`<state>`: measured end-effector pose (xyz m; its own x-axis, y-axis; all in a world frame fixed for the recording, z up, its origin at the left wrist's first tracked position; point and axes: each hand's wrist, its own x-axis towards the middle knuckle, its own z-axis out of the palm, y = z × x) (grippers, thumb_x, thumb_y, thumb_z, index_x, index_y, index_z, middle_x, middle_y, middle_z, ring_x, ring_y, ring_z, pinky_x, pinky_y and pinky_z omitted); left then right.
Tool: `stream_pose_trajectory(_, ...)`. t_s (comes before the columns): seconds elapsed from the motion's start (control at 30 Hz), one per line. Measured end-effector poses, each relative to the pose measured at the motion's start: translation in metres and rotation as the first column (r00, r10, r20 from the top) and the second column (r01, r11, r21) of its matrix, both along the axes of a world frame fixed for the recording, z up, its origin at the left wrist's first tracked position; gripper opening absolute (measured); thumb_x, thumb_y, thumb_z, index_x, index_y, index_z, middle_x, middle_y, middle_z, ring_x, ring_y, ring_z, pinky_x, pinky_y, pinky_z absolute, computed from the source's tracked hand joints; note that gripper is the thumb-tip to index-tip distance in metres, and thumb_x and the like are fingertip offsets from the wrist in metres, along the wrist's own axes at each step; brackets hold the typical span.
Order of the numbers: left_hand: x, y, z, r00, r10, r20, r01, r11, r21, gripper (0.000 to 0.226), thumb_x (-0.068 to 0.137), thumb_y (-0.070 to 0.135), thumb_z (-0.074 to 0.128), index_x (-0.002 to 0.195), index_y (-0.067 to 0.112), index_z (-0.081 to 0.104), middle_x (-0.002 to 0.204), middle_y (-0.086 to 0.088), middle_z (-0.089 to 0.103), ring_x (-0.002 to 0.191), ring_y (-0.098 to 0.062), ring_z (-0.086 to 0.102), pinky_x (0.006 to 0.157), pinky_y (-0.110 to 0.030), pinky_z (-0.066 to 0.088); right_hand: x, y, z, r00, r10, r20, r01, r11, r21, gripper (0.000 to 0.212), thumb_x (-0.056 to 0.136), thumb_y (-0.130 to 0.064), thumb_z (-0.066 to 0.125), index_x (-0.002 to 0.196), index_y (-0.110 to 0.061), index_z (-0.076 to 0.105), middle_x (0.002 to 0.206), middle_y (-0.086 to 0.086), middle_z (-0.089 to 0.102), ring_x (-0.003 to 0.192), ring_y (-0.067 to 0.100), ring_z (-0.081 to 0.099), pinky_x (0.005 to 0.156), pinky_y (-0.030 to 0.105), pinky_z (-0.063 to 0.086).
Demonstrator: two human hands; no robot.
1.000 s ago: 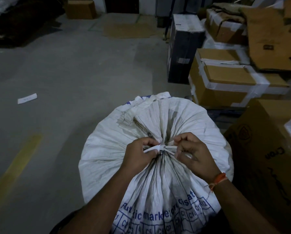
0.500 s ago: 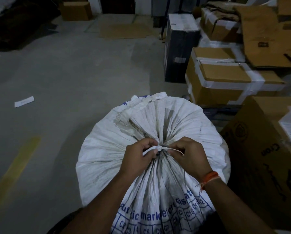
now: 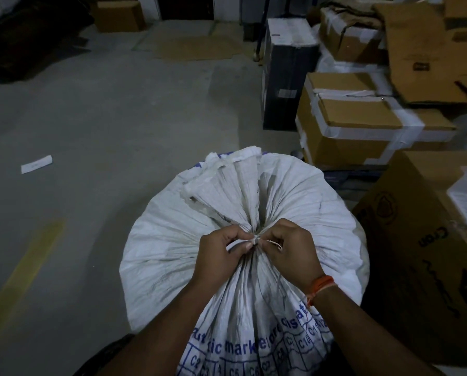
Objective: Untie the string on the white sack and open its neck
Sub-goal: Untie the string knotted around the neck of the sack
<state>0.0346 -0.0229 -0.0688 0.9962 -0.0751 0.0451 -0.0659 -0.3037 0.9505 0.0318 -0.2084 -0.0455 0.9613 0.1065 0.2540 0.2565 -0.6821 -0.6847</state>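
A full white woven sack (image 3: 167,245) with blue print stands on the floor in front of me. Its neck is gathered into pleats and bound by a pale string (image 3: 256,238); the loose fabric above the tie fans away from me. My left hand (image 3: 221,256) pinches the string at the knot from the left. My right hand (image 3: 292,253), with an orange thread on the wrist, pinches the string from the right. The fingertips of both hands nearly touch over the knot, which they partly hide.
Taped cardboard boxes (image 3: 362,123) are stacked close on the right, with a large brown box (image 3: 422,256) against the sack. A dark box (image 3: 286,71) stands behind. Grey concrete floor lies to the left, with a white paper slip (image 3: 36,164) and a yellow line (image 3: 23,270).
Both hands have closed in on the knot, so the short stretch of string seen between them is now mostly covered by the fingertips. The sack stays tied.
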Motion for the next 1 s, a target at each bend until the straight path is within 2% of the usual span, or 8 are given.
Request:
stream_pose_trajectory(0.17,0.001,0.005,-0.003,1.000,0.004,-0.012,-0.005,0.999,-0.035,0.017,0.085,0.007,0.079,0.089,0.023,0.081,0.091,0.005,0.081,0.089,-0.014,0.077,0.087,-0.046,0.062,0.002,0.006,-0.001,1.000,0.000,-0.022,0.001,1.000,0.022,0.006,0.079,-0.015,0.082,0.075,-0.016,0.077,0.075,-0.003,0.065,0.066,0.006,0.062,0.061,0.018,0.050)
stream_pose_trajectory(0.3,0.003,0.004,-0.001,0.999,-0.003,-0.042,0.002,0.999,-0.039,0.031,0.083,0.005,0.079,0.084,0.037,0.081,0.088,0.006,0.081,0.088,-0.015,0.077,0.088,-0.050,0.062,0.002,-0.003,0.005,0.997,-0.018,-0.071,0.019,1.000,0.004,0.006,0.075,-0.023,0.084,0.076,-0.023,0.078,0.071,-0.013,0.064,0.065,-0.001,0.061,0.059,0.005,0.042)
stream_pose_trajectory(0.43,0.006,0.004,-0.004,0.998,-0.004,-0.061,0.003,1.000,-0.023,0.027,0.084,0.009,0.079,0.086,0.035,0.081,0.090,0.006,0.082,0.089,-0.016,0.078,0.089,-0.052,0.062,0.002,-0.013,0.008,0.997,-0.032,-0.073,0.031,0.999,-0.022,0.010,0.074,-0.022,0.085,0.070,-0.024,0.075,0.070,-0.007,0.066,0.062,0.007,0.061,0.058,0.007,0.042)
stream_pose_trajectory(0.63,0.003,0.004,-0.004,0.999,0.003,-0.041,-0.004,1.000,-0.021,0.023,0.084,0.009,0.079,0.088,0.032,0.080,0.089,0.007,0.081,0.088,-0.015,0.078,0.089,-0.052,0.061,0.003,-0.005,0.001,0.999,-0.016,-0.038,0.016,1.000,-0.010,0.009,0.074,-0.018,0.084,0.071,-0.020,0.076,0.071,-0.009,0.064,0.061,-0.004,0.056,0.059,0.006,0.041)
stream_pose_trajectory(0.77,0.001,0.002,0.000,0.999,0.007,-0.033,-0.008,0.999,-0.035,0.019,0.086,0.005,0.079,0.087,0.024,0.081,0.086,0.005,0.081,0.084,-0.014,0.077,0.086,-0.047,0.063,0.003,-0.005,0.000,0.999,-0.018,-0.027,0.018,1.000,0.000,0.009,0.074,-0.017,0.084,0.071,-0.019,0.076,0.072,-0.009,0.064,0.061,-0.005,0.055,0.059,0.006,0.041)
stream_pose_trajectory(0.9,-0.002,-0.001,0.001,1.000,-0.010,0.008,0.010,1.000,0.006,0.012,0.086,0.003,0.079,0.089,0.015,0.081,0.085,0.006,0.081,0.083,-0.009,0.077,0.083,-0.034,0.062,0.002,-0.005,0.001,1.000,-0.004,-0.024,0.004,1.000,0.002,0.010,0.075,-0.016,0.084,0.070,-0.019,0.075,0.071,-0.007,0.064,0.061,-0.007,0.054,0.060,0.006,0.040)
stream_pose_trajectory(1.0,-0.003,-0.002,0.003,0.998,-0.029,0.051,0.025,0.997,0.075,0.010,0.085,0.005,0.080,0.088,0.014,0.081,0.083,0.010,0.080,0.081,-0.004,0.075,0.079,-0.025,0.059,0.001,-0.003,0.001,0.999,0.031,-0.037,-0.031,0.999,0.008,0.010,0.075,-0.014,0.083,0.071,-0.019,0.075,0.071,-0.006,0.064,0.062,-0.003,0.055,0.059,0.012,0.042)
